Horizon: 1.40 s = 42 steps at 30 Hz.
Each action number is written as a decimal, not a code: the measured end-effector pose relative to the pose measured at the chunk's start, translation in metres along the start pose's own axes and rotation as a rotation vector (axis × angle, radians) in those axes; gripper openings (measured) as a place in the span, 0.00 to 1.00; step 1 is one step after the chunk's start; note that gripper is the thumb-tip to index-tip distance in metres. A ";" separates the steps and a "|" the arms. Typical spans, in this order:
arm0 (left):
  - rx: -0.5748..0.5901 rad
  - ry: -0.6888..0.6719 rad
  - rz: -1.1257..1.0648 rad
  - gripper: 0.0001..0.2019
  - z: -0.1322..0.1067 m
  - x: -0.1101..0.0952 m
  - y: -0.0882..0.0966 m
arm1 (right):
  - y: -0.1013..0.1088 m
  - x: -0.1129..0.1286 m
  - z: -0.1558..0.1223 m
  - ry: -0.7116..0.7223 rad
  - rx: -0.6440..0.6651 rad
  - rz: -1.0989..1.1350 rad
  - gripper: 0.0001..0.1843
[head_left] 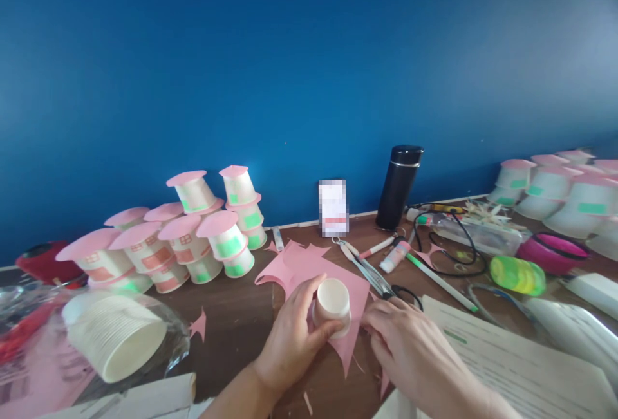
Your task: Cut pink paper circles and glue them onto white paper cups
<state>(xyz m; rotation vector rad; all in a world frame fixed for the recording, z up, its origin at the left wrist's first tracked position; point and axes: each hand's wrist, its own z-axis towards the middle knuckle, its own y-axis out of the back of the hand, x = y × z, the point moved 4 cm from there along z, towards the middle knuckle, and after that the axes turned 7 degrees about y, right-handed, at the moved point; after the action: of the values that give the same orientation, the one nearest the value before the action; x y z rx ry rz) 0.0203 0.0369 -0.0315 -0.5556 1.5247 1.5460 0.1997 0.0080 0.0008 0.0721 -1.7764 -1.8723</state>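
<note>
Right now your left hand [294, 329] is gripping the small white cup [333, 298], the thumb wrapping its near side. The cup is standing over the pink paper [333, 266], in front of you, its round end facing up; whether that end is a mouth or a base is hard to tell. Your right hand [410, 342] is hovering just beside it, fingers curling inward, and whether they are pinching anything you cannot tell from this angle.

For a good result, you want to be holding the cup lightly, since its thin wall is likely to dent, and pressing from both sides evenly so that it is not tipping. If the right hand is bringing something to it, you should be lining that up before pressing.

As for room, the widest bare stretch of tabletop [226, 325] is lying left of your left hand, ending at the nested cups [116, 342] in their plastic. Behind it, the pink-topped cups [224, 239] are standing in a row that a sweeping sleeve could be toppling. On the right, space is running short: the metal tool [374, 276] is lying just past your right fingers, and the printed sheet [526, 361] is spreading beside your wrist.
</note>
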 end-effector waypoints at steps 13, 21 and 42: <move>0.007 0.025 0.013 0.29 0.001 -0.002 -0.001 | -0.003 -0.012 0.000 -0.046 -0.036 -0.051 0.15; -0.015 0.014 0.030 0.28 0.001 0.002 -0.003 | 0.035 -0.022 0.002 -0.109 -0.181 -0.016 0.13; -0.008 -0.028 0.069 0.29 0.003 0.000 -0.001 | 0.020 -0.097 0.101 0.007 0.125 -0.530 0.09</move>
<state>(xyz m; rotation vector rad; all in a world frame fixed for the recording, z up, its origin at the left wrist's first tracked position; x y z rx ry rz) 0.0221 0.0399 -0.0322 -0.4887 1.5312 1.6065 0.2484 0.1415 0.0005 0.6520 -2.0041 -2.0971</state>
